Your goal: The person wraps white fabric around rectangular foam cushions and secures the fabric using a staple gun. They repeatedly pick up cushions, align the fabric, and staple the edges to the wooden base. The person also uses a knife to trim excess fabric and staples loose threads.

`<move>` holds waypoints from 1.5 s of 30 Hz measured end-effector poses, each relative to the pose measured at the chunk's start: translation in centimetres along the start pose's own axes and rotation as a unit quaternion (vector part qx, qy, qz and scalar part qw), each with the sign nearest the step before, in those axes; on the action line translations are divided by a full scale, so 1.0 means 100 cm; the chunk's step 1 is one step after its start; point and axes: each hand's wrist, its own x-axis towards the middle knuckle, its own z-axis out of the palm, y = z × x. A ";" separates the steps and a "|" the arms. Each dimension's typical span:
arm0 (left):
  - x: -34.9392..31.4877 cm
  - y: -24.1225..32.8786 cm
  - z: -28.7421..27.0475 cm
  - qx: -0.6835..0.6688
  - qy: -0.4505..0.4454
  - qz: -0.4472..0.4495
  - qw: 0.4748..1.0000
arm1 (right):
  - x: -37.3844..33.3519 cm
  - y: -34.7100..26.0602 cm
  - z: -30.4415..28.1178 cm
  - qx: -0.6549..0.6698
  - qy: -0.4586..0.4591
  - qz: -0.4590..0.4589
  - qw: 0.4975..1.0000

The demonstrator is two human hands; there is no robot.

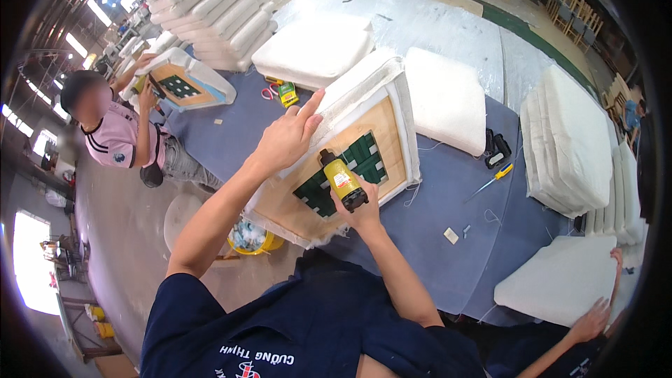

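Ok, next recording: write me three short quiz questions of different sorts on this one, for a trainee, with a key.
1. Which hand grips the yellow tool?
2. True or false: the left hand touches the edge of the seat.
3. The webbing in the seat is mostly: a) red, b) green, c) orange.

Key: 1. the right hand; 2. true; 3. b.

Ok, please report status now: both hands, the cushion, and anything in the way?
Left hand on cushion's upper edge; right hand gripping yellow tool before green webbing. Cushion tilted up, wooden underside showing. Screwdriver lies apart, on table.
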 end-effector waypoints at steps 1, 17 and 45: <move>-0.002 -0.010 0.010 0.016 0.070 0.052 0.996 | 0.001 -0.001 -0.002 0.001 -0.012 -0.006 1.000; -0.009 -0.001 -0.007 -0.003 -0.008 0.137 0.991 | 0.044 -0.037 -0.055 -0.060 -0.059 -0.007 0.996; -0.030 -0.023 -0.017 -0.134 -0.068 0.002 0.989 | -0.012 -0.008 -0.018 -0.033 -0.048 0.038 0.998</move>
